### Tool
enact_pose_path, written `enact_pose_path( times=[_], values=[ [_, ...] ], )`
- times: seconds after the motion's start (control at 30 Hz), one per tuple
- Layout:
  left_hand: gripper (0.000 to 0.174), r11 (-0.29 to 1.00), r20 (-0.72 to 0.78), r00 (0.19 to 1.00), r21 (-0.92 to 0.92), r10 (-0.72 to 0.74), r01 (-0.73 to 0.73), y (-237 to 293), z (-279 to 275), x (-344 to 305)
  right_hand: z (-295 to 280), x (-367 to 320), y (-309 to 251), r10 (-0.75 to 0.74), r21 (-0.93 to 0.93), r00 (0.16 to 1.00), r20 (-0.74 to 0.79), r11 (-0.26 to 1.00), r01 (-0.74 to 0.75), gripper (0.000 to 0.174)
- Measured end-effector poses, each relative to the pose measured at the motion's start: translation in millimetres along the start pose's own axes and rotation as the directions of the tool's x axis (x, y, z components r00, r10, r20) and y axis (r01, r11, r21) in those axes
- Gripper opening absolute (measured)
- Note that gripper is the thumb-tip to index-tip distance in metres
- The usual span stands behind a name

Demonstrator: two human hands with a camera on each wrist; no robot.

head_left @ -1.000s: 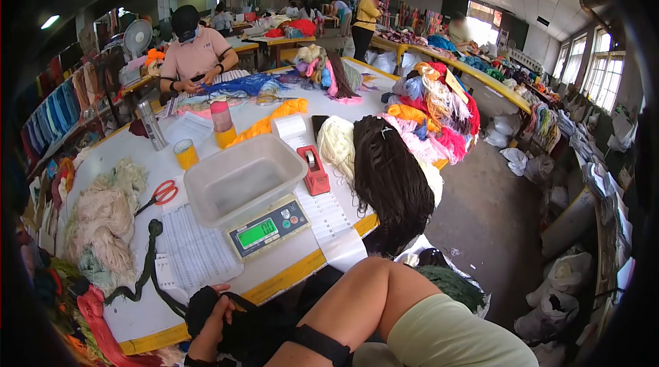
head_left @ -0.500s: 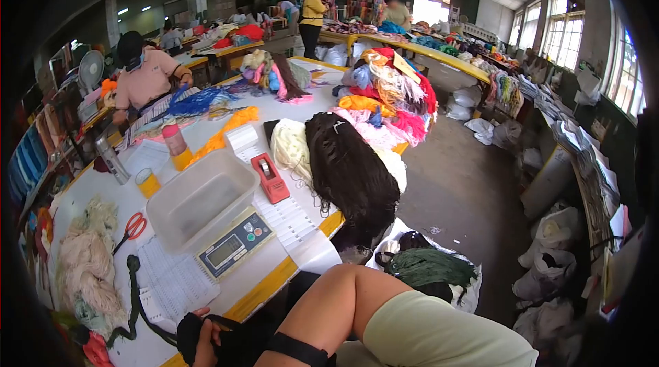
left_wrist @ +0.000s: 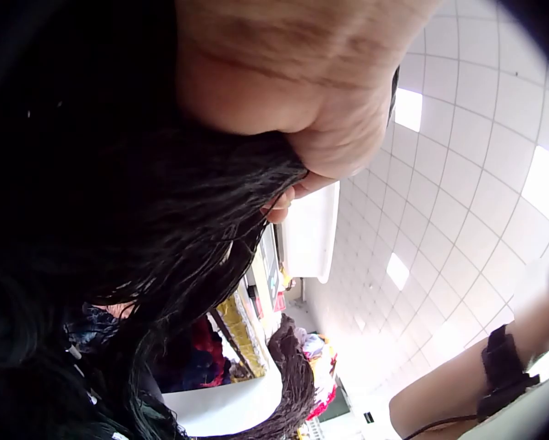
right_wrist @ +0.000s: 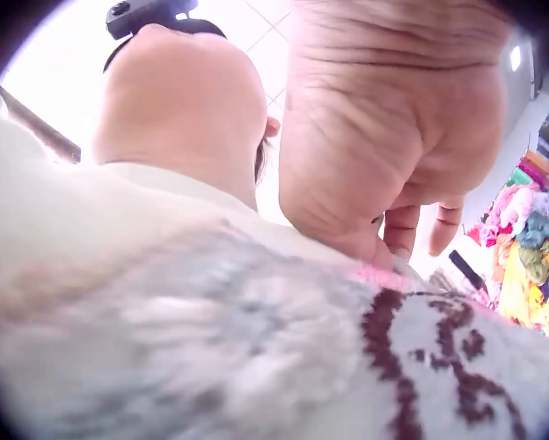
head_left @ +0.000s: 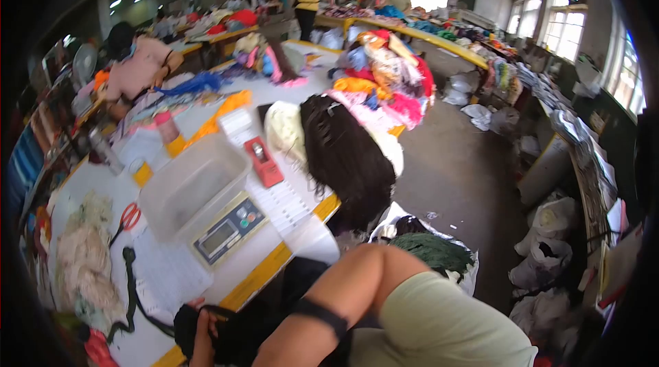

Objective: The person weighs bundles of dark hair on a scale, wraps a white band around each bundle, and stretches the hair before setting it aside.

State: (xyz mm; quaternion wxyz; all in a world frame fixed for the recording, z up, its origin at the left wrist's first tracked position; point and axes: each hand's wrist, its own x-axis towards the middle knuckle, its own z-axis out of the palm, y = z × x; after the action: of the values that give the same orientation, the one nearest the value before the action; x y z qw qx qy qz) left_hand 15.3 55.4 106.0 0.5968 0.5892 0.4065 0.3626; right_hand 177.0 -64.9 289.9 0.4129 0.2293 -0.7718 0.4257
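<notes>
My left hand [head_left: 203, 331] grips a hank of black yarn [left_wrist: 192, 202] low at the table's front edge. In the left wrist view its strands run out from under the curled fingers. A dark green braided strand [head_left: 130, 291] lies on the table beside this hand. My right hand [right_wrist: 393, 137] shows in the right wrist view, close in front of the patterned shirt [right_wrist: 238, 330], with fingers bent. I cannot tell whether it holds anything. Its forearm drops out of the head view at the bottom. Ahead stands a scale [head_left: 228, 230] beside a translucent tub [head_left: 195, 188].
A red tape dispenser [head_left: 263, 164], red-handled scissors [head_left: 129, 216] and a cream hank [head_left: 285, 128] lie on the table. A large dark hank [head_left: 347, 151] hangs over the edge, above a sack of green yarn [head_left: 436, 254]. A person in pink [head_left: 141, 68] works across the table.
The head view has swung right, so the table's things sit further left. The scale's green-lit display now looks grey. My left hand keeps its grip on the black yarn.
</notes>
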Motion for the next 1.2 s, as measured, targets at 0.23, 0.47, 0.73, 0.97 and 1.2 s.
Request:
enact_pose_path(
  times=[0.23, 0.47, 0.73, 0.97, 1.2],
  values=[
    [0.030, 0.998, 0.008, 0.999, 0.051, 0.034, -0.034, 10.6, 7.1, 0.5, -67.0, -167.4, -33.3, 0.523, -0.582, 0.587, -0.618, 0.198, -0.789, 0.035],
    [0.026, 0.992, 0.011, 0.998, 0.109, 0.069, -0.070, 18.6, 11.4, -1.9, -93.5, -294.6, -65.3, 0.359, -0.527, 0.391, -0.847, -0.478, -0.703, 0.034],
    [0.023, 0.981, -0.028, 0.993, 0.161, 0.113, -0.107, 15.4, 14.6, -5.1, -80.7, -286.1, -86.2, 0.420, -0.400, 0.212, -0.883, -0.435, -0.807, 0.037],
    [0.020, 0.969, -0.020, 0.980, 0.154, 0.196, -0.191, 9.4, 15.8, -7.5, -73.1, -289.1, -67.3, 0.303, -0.456, 0.344, -0.889, -0.512, -0.728, 0.019],
    [0.020, 0.950, -0.047, 0.974, 0.235, 0.222, -0.206, 14.0, 20.8, -15.0, -58.2, -293.6, -54.5, 0.138, -0.452, 0.439, -0.888, -0.443, -0.775, 0.015]
  ],
)
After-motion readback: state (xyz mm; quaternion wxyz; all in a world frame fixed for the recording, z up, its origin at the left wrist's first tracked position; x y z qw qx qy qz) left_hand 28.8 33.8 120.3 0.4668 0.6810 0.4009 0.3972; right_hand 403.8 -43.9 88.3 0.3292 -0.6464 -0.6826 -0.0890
